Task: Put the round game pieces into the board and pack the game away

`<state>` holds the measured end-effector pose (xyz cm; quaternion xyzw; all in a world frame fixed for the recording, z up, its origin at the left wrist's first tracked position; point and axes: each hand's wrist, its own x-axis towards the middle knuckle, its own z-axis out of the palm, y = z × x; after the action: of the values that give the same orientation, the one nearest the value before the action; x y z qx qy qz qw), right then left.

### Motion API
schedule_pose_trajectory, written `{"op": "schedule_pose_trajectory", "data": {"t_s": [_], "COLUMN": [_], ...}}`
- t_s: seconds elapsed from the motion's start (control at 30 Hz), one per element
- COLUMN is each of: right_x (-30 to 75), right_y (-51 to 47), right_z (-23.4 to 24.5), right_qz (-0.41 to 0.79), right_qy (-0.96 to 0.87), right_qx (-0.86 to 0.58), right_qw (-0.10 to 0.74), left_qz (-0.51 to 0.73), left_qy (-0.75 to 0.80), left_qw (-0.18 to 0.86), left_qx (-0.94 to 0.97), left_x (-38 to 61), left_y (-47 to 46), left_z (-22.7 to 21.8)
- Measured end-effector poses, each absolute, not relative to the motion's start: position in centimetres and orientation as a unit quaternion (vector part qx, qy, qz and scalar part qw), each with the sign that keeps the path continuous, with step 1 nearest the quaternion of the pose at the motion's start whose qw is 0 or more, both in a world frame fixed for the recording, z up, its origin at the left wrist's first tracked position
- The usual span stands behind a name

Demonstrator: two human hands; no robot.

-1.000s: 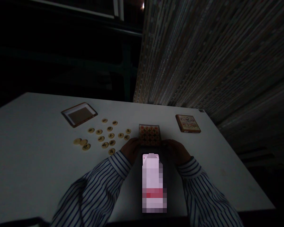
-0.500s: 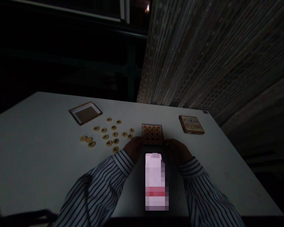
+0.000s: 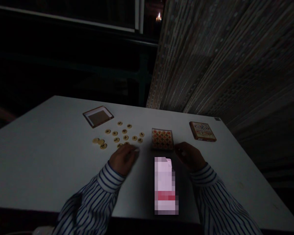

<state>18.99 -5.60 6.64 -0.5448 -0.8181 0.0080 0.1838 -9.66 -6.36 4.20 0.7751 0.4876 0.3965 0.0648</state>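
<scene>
— Can you read the phone [image 3: 166, 186]?
— No, I get its screen only as pixelated blocks. Marks on the round pieces [image 3: 120, 134] are too small.
— And the hands?
— My left hand [image 3: 123, 158] is blurred and covers some pieces. On the right hand [image 3: 189, 156] the fingers are lost in the dark. Both sleeves [image 3: 105, 182] run off the bottom edge.

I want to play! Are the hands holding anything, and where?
Cannot tell: left hand covers some loose discs, right hand curls beside the filled tray.

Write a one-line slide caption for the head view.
White table: left hand at the loose round game pieces, right hand beside the filled piece tray, lit phone close by.
</scene>
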Motion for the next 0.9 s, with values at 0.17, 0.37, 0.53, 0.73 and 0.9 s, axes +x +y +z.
{"op": "schedule_pose_trajectory", "data": {"t_s": [0.17,0.37,0.53,0.73,0.9], "right_x": [17.6,15.1,12.9,10.0,8.0], "right_y": [-5.0,-4.1,-3.3,-2.5,-1.7], "right_z": [7.9,9.3,9.8,10.3,9.7], "right_qz": [0.003,-0.014,-0.036,-0.015,0.009], "right_qy": [-0.837,-0.862,-0.886,-0.909,-0.921], "right_qx": [-0.525,-0.494,-0.455,-0.412,-0.386], "right_qw": [0.153,0.113,0.084,0.051,0.045], "left_qz": [0.395,0.411,0.436,0.411,0.393], "left_qy": [0.509,0.537,0.559,0.588,0.585], "left_qw": [0.066,0.069,0.085,0.097,0.084], "left_qx": [0.762,0.734,0.7,0.69,0.704], "left_x": [-12.8,-14.3,-14.4,-14.3,-14.0], "left_y": [-7.0,-7.3,-7.4,-7.7,-7.8], "left_z": [3.7,2.2,1.1,0.8,0.6]}}
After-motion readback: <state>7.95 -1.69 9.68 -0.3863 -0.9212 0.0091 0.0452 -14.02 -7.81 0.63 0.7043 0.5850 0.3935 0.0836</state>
